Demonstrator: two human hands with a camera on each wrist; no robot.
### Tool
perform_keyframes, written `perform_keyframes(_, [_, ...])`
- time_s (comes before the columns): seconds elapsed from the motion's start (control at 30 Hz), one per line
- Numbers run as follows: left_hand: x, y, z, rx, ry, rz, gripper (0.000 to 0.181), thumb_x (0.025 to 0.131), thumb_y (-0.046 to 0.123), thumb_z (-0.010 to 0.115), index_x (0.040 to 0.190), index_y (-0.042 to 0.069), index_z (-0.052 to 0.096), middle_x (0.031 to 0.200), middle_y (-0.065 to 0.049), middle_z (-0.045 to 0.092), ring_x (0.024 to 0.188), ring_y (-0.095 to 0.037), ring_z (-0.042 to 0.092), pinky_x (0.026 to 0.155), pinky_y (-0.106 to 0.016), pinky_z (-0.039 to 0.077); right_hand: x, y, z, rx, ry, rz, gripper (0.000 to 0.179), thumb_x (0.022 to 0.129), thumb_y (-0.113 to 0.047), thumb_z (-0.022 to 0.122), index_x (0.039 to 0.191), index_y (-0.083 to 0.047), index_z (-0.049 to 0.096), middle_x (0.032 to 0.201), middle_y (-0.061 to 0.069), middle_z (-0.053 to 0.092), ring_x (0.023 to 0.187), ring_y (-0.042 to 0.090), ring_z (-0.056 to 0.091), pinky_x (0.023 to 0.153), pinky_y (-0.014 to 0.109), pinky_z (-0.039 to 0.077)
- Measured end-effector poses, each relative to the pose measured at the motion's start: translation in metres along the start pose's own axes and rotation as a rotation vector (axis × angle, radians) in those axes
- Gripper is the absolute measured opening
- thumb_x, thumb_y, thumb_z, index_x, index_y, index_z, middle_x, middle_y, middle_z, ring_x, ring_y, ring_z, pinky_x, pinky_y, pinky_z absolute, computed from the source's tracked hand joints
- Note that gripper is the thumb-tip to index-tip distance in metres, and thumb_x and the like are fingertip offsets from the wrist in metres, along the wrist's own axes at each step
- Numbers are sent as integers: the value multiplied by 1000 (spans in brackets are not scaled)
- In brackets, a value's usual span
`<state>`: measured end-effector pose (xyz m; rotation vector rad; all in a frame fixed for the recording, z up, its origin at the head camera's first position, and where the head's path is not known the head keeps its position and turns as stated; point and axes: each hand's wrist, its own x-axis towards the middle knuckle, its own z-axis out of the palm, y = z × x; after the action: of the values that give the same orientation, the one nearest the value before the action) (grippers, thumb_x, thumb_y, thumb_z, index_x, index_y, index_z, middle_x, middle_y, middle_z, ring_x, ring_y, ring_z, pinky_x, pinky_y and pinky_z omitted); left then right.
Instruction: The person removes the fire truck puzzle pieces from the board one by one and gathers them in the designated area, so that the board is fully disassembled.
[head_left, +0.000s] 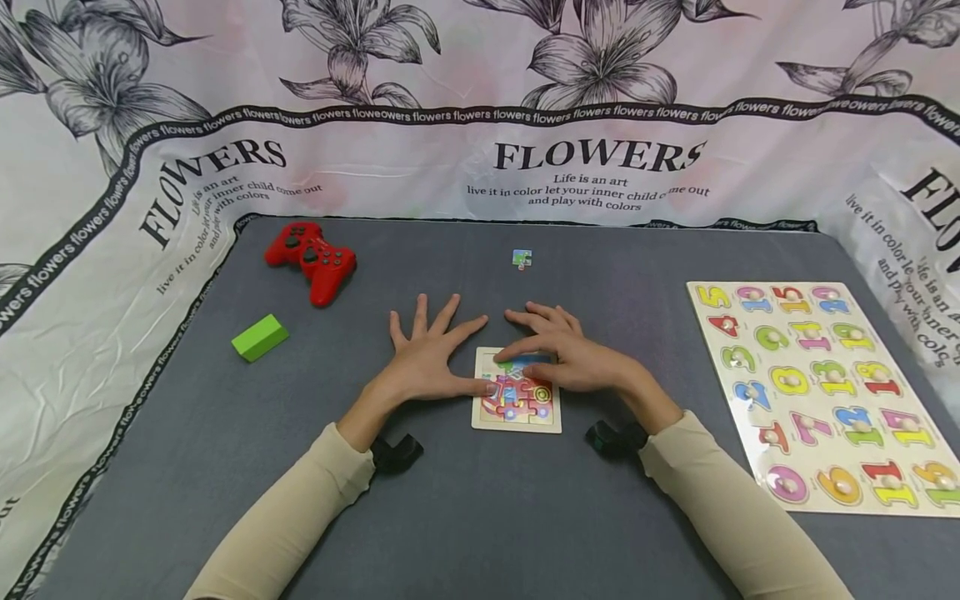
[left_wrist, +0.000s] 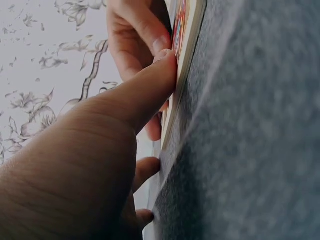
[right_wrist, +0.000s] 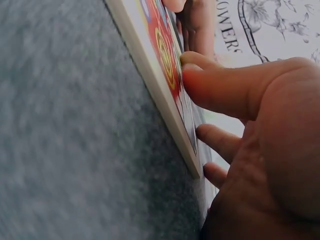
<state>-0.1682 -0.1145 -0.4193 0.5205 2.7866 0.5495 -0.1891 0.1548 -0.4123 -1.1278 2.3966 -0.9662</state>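
Note:
A small jigsaw puzzle in a pale wooden frame [head_left: 517, 428] lies flat on the grey cloth between the hands. Its pieces show a red vehicle with yellow wheels. My left hand [head_left: 426, 360] is spread wide on the table left of it, the thumb [left_wrist: 165, 62] pressing on the puzzle's left side. From the right, my right hand [head_left: 573, 358] reaches over the upper part of the puzzle. Its thumb [right_wrist: 215, 90] and index finger rest on the picture, hiding part of it, while the other fingers extend past the top right edge.
One loose jigsaw piece [head_left: 522, 258] lies beyond the puzzle. At the left are a red game controller [head_left: 311, 260] and a green block [head_left: 260, 337]. A large number puzzle board [head_left: 757, 400] covers the right side. Flower-printed cloth [head_left: 405, 167] borders the grey surface.

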Motion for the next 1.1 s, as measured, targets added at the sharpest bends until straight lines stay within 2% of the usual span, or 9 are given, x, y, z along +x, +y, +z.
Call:
perform_keyframes(0.27, [-1,5,1,4,21,-16,102,76,77,71,161,40,28,174,-4,0,155,-47,-21,111,-78,-17,-1,1,-2,-7,-35,12,40,101,-6,57,136,-24,67,169,16,25,158,42,1,121,67,-9])
perform_keyframes(0.7, [-1,8,9,-13,58,-48,105,73,81,70,160,39,30,174,-4,0,155,-46,-22,110,-79,-16,0,1,0,-12,-31,11,39,101,-7,57,132,-26,69,169,15,24,158,42,1,121,68,-9])
perform_keyframes(1.1, [-3,12,8,-37,65,-54,105,73,77,73,160,37,32,174,-7,2,154,-47,-22,111,-79,-17,0,0,0,6,-36,14,37,101,-6,58,131,-26,69,169,16,22,158,41,-1,120,68,-11])
